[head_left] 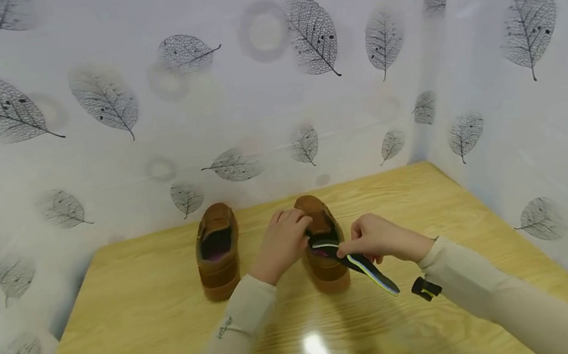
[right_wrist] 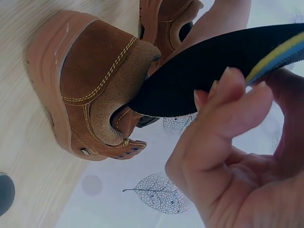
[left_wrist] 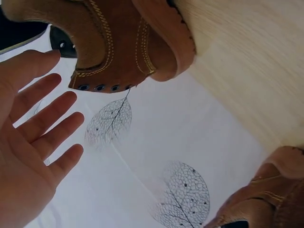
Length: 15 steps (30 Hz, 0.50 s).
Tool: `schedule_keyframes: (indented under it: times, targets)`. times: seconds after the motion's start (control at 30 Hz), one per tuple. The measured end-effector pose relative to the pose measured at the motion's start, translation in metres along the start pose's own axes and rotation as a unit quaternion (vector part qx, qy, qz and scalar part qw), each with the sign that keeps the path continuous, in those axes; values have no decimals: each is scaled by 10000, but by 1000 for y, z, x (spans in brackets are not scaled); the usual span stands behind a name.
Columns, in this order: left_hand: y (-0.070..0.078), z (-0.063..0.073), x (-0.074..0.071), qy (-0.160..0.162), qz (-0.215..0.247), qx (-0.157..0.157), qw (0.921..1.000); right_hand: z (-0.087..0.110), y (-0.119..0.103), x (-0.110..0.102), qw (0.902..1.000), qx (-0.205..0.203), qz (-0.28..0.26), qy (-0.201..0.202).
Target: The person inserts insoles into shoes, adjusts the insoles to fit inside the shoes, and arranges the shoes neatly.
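Observation:
A brown shoe (head_left: pixel 329 271) with yellow stitching stands on the table, its heel towards me. My right hand (head_left: pixel 381 240) pinches a black insole (right_wrist: pixel 190 76) with yellow and blue layers along its edge. One end of the insole points into the shoe's opening, while the other sticks out towards the lower right. At the left side of this shoe is my left hand (head_left: pixel 281 244). Its fingers are spread and nearly straight in the left wrist view, with the thumb tip by the dark shoe tongue (left_wrist: pixel 61 42); whether they touch cannot be told.
A matching brown shoe (head_left: pixel 219 272) stands to the left on the wooden table (head_left: pixel 145 320). A small black item (head_left: pixel 426 288) with a yellow mark appears beside the right sleeve. Behind the table hangs a white leaf-patterned curtain (head_left: pixel 261 101).

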<state>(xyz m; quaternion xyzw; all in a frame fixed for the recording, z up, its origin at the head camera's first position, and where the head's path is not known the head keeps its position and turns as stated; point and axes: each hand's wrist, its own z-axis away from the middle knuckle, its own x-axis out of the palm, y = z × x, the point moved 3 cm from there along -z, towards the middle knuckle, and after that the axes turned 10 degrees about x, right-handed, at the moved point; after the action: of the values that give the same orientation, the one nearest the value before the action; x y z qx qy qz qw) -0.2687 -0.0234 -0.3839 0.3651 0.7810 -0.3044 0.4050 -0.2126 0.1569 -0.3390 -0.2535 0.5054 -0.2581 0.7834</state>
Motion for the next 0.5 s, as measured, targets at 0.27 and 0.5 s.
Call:
schedule_keyframes:
  times: [0.27,0.5]
  targets:
    - [-3,-18,14,-957,-91,-52,9954,-3,-4,0,9998,-45,209,28]
    - [-6,-29,28,-1449,-160,-186,9891,-4,-10,-1,9994,-77,335,2]
